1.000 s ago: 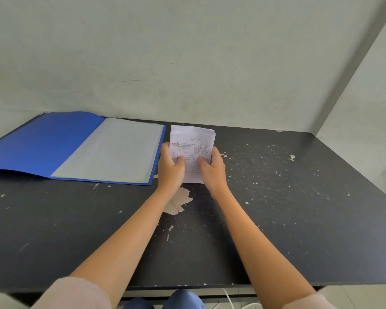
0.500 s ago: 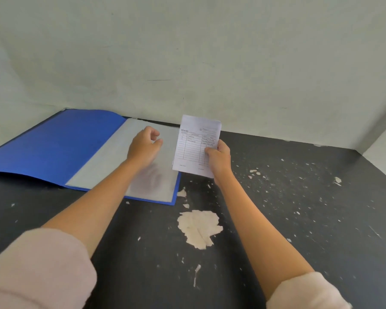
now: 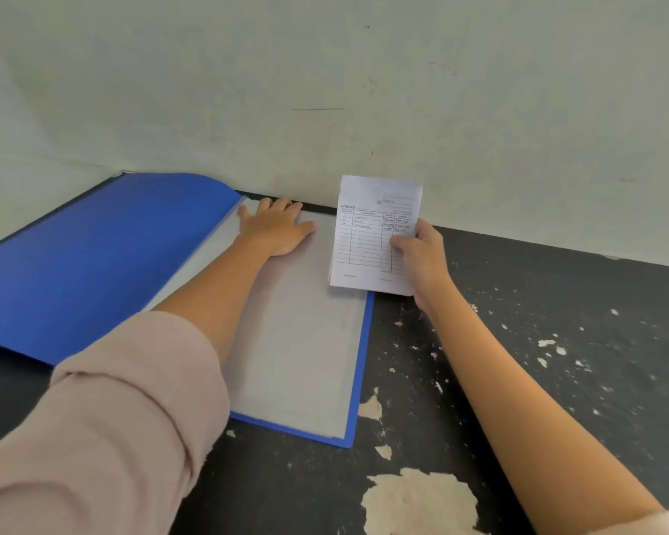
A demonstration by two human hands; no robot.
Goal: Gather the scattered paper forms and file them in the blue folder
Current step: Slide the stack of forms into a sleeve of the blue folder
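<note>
The blue folder [image 3: 93, 264] lies open on the black table, its cover flipped to the left and a grey translucent inner sleeve [image 3: 298, 349] facing up on the right half. My left hand [image 3: 277, 229] rests flat, fingers spread, on the far end of that sleeve. My right hand [image 3: 421, 256] holds a small stack of white paper forms [image 3: 367, 241] upright by their right edge, just above the folder's far right corner. The top form shows a printed table with handwriting.
The black table [image 3: 557, 361] has worn patches, with a large bare spot [image 3: 418, 503] at the front and white flecks on the right. A pale wall [image 3: 325, 90] rises directly behind the folder.
My left hand let go of the forms, reached left and now lies flat on the folder's sleeve. My right hand alone holds the forms, carried toward the folder's right edge.
</note>
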